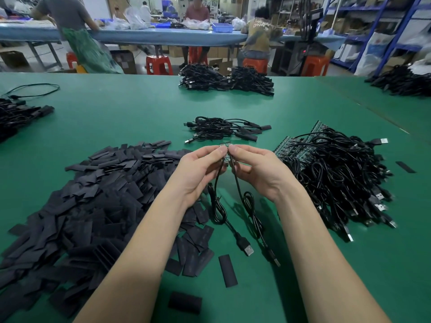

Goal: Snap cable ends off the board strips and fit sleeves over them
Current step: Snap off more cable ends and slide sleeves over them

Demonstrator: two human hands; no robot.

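Note:
Above the green table (pixel 140 117), my left hand (pixel 200 169) and my right hand (pixel 258 171) both pinch a small green board piece (pixel 226 146), thumbs meeting at its top. Two black USB cables (pixel 242 206) hang from the piece down to the table, their plugs (pixel 248 249) lying near me. A large heap of flat black sleeves (pixel 93 201) lies to the left. To the right sits a pile of green board strips with attached cables (pixel 335 178). A small bundle of sleeved cables (pixel 224 130) lies just beyond my hands.
Loose sleeves (pixel 228 273) lie near the front edge. Larger black cable bundles (pixel 226 80) sit at the far edge, with others at far left (pixel 16 117) and far right (pixel 403 82). Beyond, people work at a blue bench (pixel 140 36) with red stools.

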